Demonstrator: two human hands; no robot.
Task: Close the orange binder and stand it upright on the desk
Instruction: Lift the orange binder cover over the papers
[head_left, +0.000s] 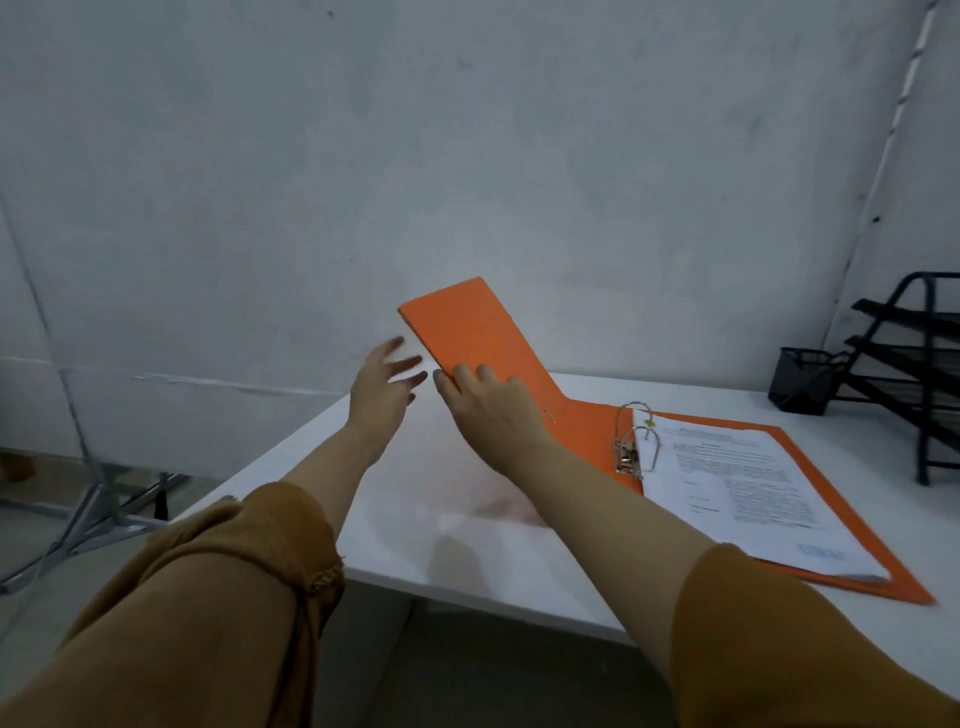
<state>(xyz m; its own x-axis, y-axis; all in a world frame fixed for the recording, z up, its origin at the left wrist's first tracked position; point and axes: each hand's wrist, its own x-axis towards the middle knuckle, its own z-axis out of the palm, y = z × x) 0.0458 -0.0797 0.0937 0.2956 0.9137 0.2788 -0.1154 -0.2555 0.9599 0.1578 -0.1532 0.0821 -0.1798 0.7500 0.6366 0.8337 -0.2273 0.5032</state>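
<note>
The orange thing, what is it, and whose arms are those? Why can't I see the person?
The camera sits on a person's head and looks down, so you only see their two arms in brown sleeves, not the rest of them. The orange thing is a binder, a big folder for papers, lying open on a white desk. The right hand grips the edge of its front cover and has it lifted up off the desk. The left hand is open beside the cover, holding nothing. Inside the binder you can see metal rings and a stack of printed papers. At the far right stand a black mesh cup and a black tray rack.
</note>
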